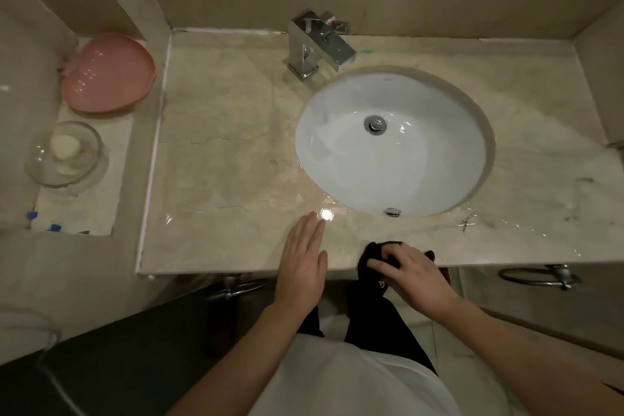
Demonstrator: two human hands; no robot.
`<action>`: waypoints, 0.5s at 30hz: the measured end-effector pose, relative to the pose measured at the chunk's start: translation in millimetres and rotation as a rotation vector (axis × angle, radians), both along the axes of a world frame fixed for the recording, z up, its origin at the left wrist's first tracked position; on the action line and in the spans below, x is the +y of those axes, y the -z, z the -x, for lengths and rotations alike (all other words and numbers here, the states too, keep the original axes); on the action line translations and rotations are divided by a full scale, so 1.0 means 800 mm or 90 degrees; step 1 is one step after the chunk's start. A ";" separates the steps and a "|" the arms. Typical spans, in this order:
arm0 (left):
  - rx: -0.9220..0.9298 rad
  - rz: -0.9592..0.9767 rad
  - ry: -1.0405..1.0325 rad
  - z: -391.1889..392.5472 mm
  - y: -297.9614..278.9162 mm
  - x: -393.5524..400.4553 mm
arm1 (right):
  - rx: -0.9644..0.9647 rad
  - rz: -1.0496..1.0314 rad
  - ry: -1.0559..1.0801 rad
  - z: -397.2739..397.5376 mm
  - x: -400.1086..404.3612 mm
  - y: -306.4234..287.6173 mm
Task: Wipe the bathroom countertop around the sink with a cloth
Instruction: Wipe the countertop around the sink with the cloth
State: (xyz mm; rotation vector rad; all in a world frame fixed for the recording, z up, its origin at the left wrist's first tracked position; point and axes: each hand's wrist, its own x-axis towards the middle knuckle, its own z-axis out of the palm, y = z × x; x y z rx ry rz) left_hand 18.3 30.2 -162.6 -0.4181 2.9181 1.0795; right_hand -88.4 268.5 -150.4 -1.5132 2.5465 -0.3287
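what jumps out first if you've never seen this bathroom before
The white sink set into the right half of the beige countertop, with a chrome faucet behind it. At the front edge, the right hand grips a dark cloth while the left hand lies flat. A pink dish sits far left.

Lighting: dim, warm, from overhead. Glare: one bright spot on the wet counter (236,152) just beyond the left hand (302,262); small glints in the sink (393,145) and on the tap (319,44). Focus: soft throughout. Distortion: wide-angle bending at edges; lower corners dark.
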 end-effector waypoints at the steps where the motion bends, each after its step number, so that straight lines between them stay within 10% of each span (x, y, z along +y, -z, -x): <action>1: -0.001 0.006 -0.001 0.000 0.001 0.000 | -0.008 0.014 -0.019 0.006 -0.009 0.001; 9: -0.072 0.035 -0.031 0.007 -0.016 0.012 | -0.035 0.081 0.044 0.086 -0.081 0.001; 15: -0.103 0.045 -0.157 0.033 -0.038 0.055 | -0.104 0.170 0.341 0.117 -0.060 -0.032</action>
